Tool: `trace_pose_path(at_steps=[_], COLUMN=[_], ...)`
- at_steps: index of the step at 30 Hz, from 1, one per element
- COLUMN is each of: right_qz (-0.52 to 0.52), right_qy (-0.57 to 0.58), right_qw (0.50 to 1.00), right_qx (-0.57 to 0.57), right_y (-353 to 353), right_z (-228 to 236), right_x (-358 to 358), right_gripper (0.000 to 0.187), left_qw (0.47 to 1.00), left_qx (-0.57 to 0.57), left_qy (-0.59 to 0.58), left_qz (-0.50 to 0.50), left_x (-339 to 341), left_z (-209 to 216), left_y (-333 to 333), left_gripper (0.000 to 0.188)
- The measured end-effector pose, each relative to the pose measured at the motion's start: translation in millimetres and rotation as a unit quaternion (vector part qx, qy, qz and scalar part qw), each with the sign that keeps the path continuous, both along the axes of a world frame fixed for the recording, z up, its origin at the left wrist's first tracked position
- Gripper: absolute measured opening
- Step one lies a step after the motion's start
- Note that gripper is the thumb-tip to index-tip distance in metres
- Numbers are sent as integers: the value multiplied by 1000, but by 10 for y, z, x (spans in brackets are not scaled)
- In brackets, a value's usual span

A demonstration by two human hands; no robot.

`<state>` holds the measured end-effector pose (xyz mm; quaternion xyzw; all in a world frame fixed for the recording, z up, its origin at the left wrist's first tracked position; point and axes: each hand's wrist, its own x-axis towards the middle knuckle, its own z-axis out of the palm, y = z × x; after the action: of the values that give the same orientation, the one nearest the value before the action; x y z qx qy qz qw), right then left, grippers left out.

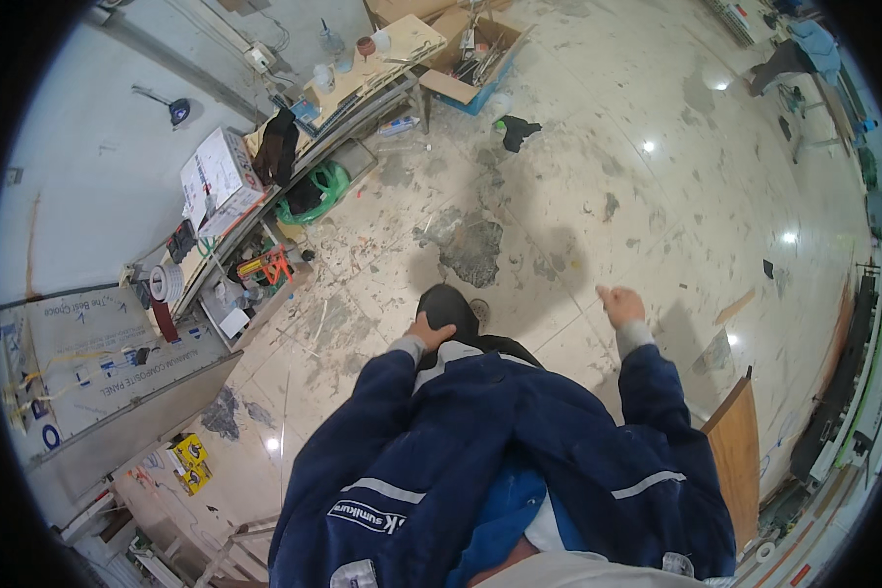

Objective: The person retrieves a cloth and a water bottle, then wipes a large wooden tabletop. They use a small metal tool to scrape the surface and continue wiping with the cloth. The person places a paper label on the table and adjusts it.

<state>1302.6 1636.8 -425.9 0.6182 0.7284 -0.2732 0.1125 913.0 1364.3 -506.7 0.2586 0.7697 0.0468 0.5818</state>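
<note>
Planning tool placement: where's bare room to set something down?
Broad though stained cream tile floor, between the crumpled black-green item, the bare right hand and the flat black scrap. Crowded: the long pale wooden bench at upper left, the open blue-brown cardboard box.

Holds bare left hand (433, 334) over black trouser leg (449, 306), bare right hand (621, 306) above stained beige tile floor (661, 230).

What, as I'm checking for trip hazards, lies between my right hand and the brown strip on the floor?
Head view: tiled floor, and a small brown scrap slightly farther forward, lie between your right hand and the brown strip.
</note>
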Motion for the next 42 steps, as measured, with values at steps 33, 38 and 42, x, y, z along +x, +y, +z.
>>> trace_pose_path(at_steps=[33,38,42], right_qz=[-342,-396,-500], right_qy=[531,562,486], right_qw=[678,592,570], right_qx=[-375,-421,-434], right_y=[4264,4175,4148], right_z=[-2600,-2731,-2789], right_x=[-6910,-5629,-4354], right_gripper=[18,28,50], left_qw=[966,968,961], left_qx=[-200,-181,-225], left_qy=[75,58,34], left_qz=[-145,-163,-154], left_x=[-1656,-1649,-1679], left_z=[-1094,-1079,-1059], left_y=[4392,4499,4584], left_gripper=[112,112,113])
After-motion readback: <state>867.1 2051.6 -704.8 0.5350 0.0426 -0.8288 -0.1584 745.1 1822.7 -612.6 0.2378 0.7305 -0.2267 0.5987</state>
